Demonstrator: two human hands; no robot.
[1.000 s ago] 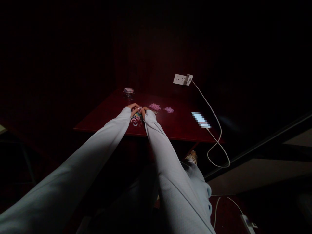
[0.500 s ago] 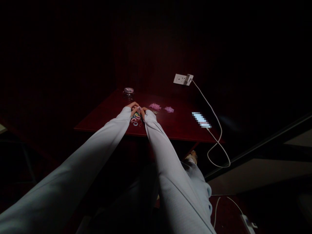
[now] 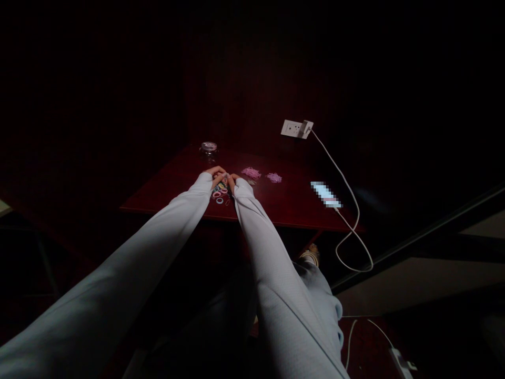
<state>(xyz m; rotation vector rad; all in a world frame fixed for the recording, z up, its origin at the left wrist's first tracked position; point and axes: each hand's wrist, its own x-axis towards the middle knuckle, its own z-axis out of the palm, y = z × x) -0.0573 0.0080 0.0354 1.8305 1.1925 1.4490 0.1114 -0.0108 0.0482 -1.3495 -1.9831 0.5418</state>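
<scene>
My left hand [image 3: 216, 173] and my right hand [image 3: 232, 181] meet fingertip to fingertip over a heap of small coloured hair ties [image 3: 220, 188] on the dark red table [image 3: 185, 202]. Both hands are closed in a pinch; whatever is between the fingertips is too small to make out. A light blue hair tie [image 3: 219, 201] lies at the near edge of the heap. To the right of my hands sit a pink pile of small bands [image 3: 251, 172] and a purple pile of small bands [image 3: 274, 178].
A clear jar with a lid [image 3: 209, 149] stands at the back left of the table. On the right lies a phone [image 3: 325, 194], its white cable [image 3: 352, 184] running up to a wall socket [image 3: 294, 129] and hanging past the table's edge. A power strip [image 3: 400, 362] lies on the floor.
Hardly anything differs. My fingertips have shifted very slightly while staying together over the heap; the piles, jar and phone are in the same places.
</scene>
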